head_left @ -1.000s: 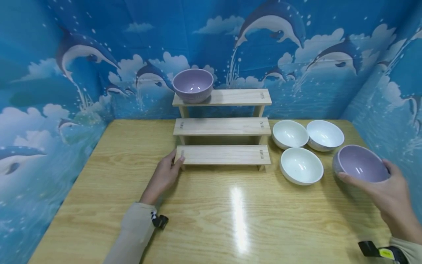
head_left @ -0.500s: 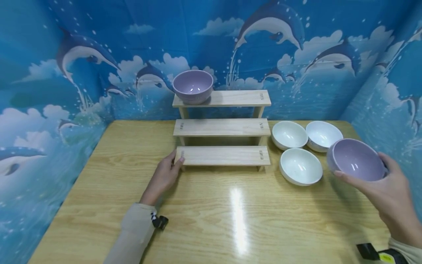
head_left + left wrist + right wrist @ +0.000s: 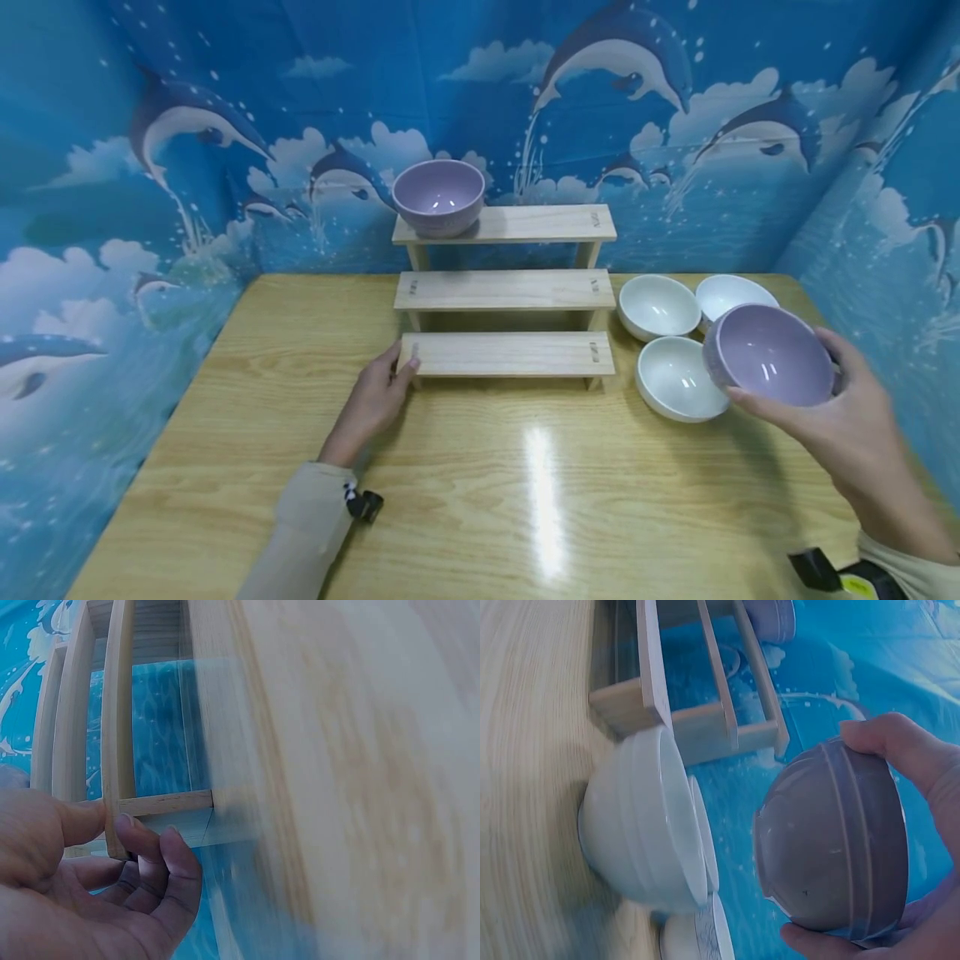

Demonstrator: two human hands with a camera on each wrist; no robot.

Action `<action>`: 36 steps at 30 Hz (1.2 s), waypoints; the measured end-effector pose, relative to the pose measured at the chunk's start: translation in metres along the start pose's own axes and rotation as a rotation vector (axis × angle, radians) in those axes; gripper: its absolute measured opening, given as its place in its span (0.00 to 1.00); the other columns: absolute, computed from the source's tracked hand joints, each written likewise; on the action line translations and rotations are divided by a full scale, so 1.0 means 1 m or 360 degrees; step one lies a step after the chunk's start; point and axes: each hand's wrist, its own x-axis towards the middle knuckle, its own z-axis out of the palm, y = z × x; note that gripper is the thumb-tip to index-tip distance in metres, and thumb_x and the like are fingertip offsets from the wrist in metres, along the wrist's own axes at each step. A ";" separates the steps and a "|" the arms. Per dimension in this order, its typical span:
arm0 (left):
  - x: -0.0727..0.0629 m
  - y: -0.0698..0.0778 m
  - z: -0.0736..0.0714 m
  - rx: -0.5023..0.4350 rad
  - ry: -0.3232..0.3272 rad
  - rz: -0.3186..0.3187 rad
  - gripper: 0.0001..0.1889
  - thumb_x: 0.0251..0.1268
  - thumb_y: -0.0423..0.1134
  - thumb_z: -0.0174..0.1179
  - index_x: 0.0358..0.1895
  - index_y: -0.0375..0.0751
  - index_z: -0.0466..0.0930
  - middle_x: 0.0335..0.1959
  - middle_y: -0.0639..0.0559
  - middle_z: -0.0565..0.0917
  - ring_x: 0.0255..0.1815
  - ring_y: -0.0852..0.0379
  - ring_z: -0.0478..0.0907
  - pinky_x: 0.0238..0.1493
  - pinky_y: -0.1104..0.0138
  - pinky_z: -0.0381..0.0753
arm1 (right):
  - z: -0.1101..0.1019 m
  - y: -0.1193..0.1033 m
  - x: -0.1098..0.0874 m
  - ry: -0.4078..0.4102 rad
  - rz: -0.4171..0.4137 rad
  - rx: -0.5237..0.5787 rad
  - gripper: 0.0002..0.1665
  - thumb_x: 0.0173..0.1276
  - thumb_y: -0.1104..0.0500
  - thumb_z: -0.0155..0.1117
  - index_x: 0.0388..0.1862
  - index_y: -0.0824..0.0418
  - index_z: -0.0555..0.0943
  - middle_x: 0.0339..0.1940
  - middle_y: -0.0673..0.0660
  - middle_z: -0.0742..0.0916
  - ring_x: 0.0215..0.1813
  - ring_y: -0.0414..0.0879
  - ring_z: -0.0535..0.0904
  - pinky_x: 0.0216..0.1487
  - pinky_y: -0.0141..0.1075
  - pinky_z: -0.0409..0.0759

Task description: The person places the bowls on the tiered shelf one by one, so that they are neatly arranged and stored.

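Observation:
A purple bowl [image 3: 772,358] is in my right hand [image 3: 855,425], held off the table and tilted, thumb on its near side. The right wrist view shows the thumb and fingers spread round that bowl [image 3: 832,840]. My left hand [image 3: 371,404] pinches the left end of the lowest board of a three-step wooden rack [image 3: 510,354]. In the left wrist view, thumb and curled fingers [image 3: 180,859] meet at the board's edge. Another purple bowl [image 3: 438,200] stands on the left of the top step.
Three white bowls stand right of the rack: one at the back [image 3: 658,308], one at the front [image 3: 678,383], and one [image 3: 731,296] partly hidden behind the held bowl. Dolphin-print cloth [image 3: 480,100] hangs behind and beside the wooden table [image 3: 450,500].
My right hand has carried the purple bowl left and upward from the table's right side, so that it now overlaps the white bowls. My left hand stays on the rack.

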 end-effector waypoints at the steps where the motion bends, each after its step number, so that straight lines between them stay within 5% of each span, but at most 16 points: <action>1: 0.000 0.000 0.000 0.0001 -0.0001 0.0004 0.33 0.84 0.51 0.43 0.82 0.41 0.48 0.77 0.39 0.63 0.75 0.42 0.64 0.70 0.47 0.69 | 0.001 -0.002 0.000 -0.0017 -0.0005 -0.0002 0.70 0.53 0.52 0.85 0.85 0.45 0.48 0.77 0.71 0.61 0.62 0.63 0.64 0.33 0.17 0.72; 31: 0.000 0.002 0.001 -0.0004 0.0005 -0.0032 0.32 0.84 0.50 0.43 0.82 0.41 0.48 0.77 0.39 0.64 0.73 0.42 0.67 0.69 0.48 0.72 | 0.031 -0.059 -0.003 -0.0248 -0.0369 0.0012 0.73 0.48 0.53 0.87 0.84 0.57 0.50 0.77 0.70 0.63 0.66 0.71 0.66 0.36 0.20 0.72; 36: 0.000 0.002 0.001 -0.0002 0.0007 -0.0023 0.32 0.84 0.49 0.44 0.82 0.42 0.48 0.77 0.39 0.63 0.74 0.42 0.66 0.69 0.48 0.71 | 0.037 -0.070 -0.001 -0.0265 -0.0423 0.0000 0.73 0.48 0.52 0.88 0.84 0.57 0.49 0.78 0.68 0.62 0.67 0.70 0.66 0.43 0.36 0.79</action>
